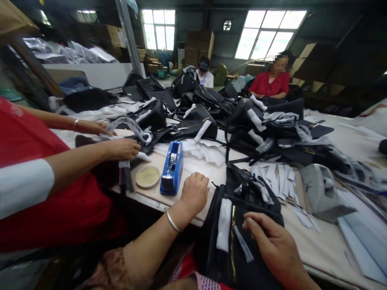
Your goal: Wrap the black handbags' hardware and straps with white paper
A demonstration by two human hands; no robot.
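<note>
A black handbag (260, 205) lies in front of me at the table's edge, with a gold zip, a white foam wrap (224, 225) and a zip pull in clear plastic (243, 243). My left hand (195, 193), with a bangle at the wrist, is closed in a fist left of the bag; whatever its fingers hold is hidden. Over the bag's front, my right hand (273, 241) is closed, thumb against curled fingers; what is pinched there, if anything, I cannot make out. A blue tape dispenser (171, 171) stands just beyond my left hand.
At left, a co-worker's hands (121, 149) handle a bag with wrapped straps. A round dish (147, 177) sits by the dispenser. Black bags (193, 125) heap across the table. White paper strips (279, 181) and a grey dispenser (320, 191) lie right. Two people sit behind.
</note>
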